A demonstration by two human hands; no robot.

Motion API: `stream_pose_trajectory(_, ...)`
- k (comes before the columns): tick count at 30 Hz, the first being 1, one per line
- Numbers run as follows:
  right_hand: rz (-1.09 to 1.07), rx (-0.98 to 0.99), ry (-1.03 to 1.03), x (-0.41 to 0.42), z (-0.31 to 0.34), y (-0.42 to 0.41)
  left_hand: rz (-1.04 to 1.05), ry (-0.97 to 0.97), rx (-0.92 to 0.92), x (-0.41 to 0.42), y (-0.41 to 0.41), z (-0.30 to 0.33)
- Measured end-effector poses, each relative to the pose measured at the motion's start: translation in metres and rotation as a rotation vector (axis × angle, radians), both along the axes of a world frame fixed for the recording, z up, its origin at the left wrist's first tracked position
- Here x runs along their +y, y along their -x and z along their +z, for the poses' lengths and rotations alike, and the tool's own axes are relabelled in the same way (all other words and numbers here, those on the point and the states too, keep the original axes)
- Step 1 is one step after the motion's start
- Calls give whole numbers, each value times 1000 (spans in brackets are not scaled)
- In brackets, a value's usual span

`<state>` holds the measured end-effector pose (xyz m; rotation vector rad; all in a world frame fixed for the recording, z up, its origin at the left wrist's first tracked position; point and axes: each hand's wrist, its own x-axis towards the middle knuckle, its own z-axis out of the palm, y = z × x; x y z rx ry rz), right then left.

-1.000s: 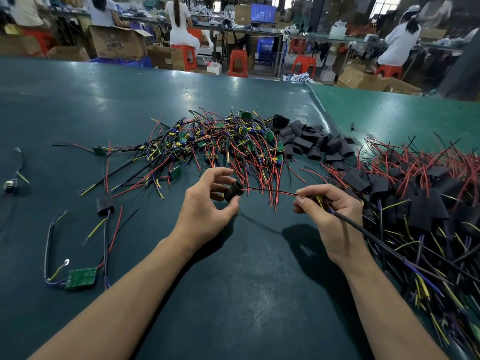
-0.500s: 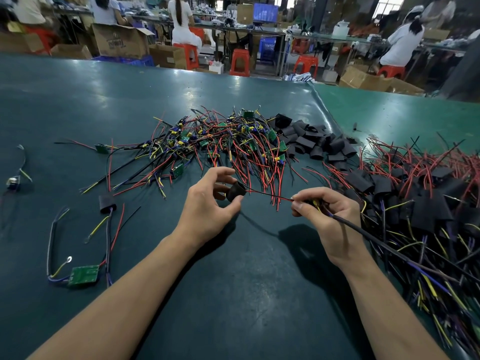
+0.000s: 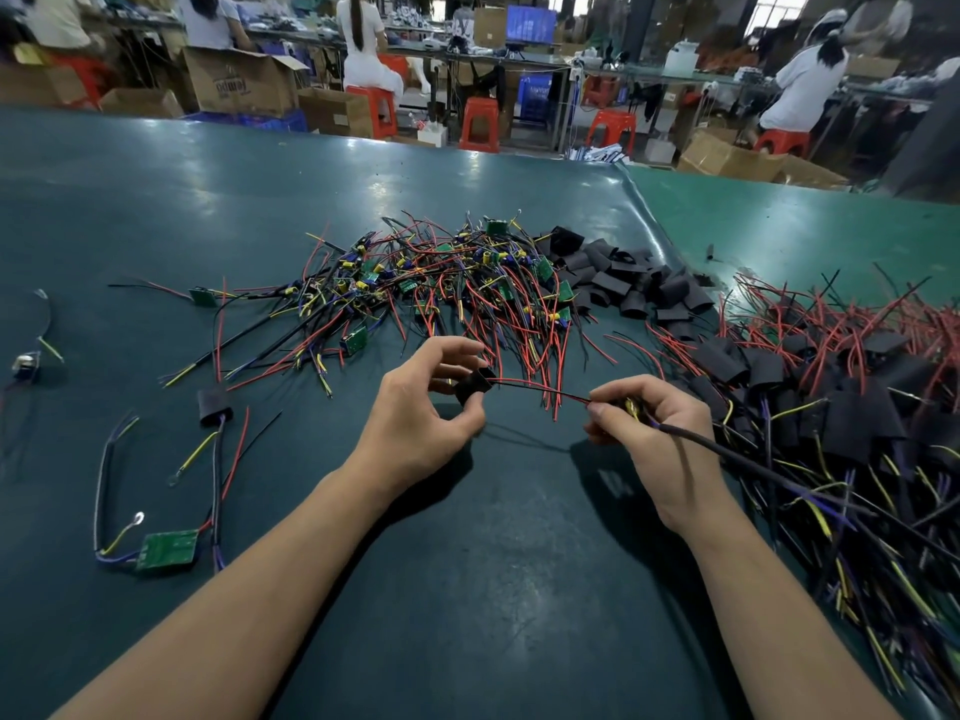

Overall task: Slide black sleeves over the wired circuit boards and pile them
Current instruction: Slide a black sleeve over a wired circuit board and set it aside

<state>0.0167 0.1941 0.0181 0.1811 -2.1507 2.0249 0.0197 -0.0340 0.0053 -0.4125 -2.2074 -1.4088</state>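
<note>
Now left hand (image 3: 415, 415) pinches sleeve (image 3: 472, 386), wires (image 3: 540, 389) inside

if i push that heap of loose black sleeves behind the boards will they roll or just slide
The black sleeves look flattened and thin-walled, so they would probably slide and scatter, not roll. They seem light; a push likely tumbles them into the neighbouring wired boards.

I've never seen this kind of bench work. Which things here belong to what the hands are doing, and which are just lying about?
In the job:
- left hand pinching a black sleeve
- right hand gripping a wired board
- bare boards pile
- spare sleeves
- sleeved pile

Lying about:
- loose green board
- cardboard boxes
- red stools
</note>
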Motion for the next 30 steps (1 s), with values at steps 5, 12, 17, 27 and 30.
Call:
stream_pose_trajectory(5, 75, -120, -2, 3, 2, -1, -29, 196, 106, 1, -2, 0)
stream_pose_trajectory(12, 223, -222, 282, 1, 12, -4, -144, 237, 102, 5, -9, 8)
stream_pose_trajectory(17, 303, -326, 325, -10, 11, -8, -101, 431, 221, 11, -11, 9)
stream_pose_trajectory(27, 152, -251, 192, -12, 12, -8, -125, 583, 206, 15, -12, 14)
stream_pose_trajectory(30, 103, -156, 164, -13, 9, -8, -170, 587, 186, 20, -15, 14)
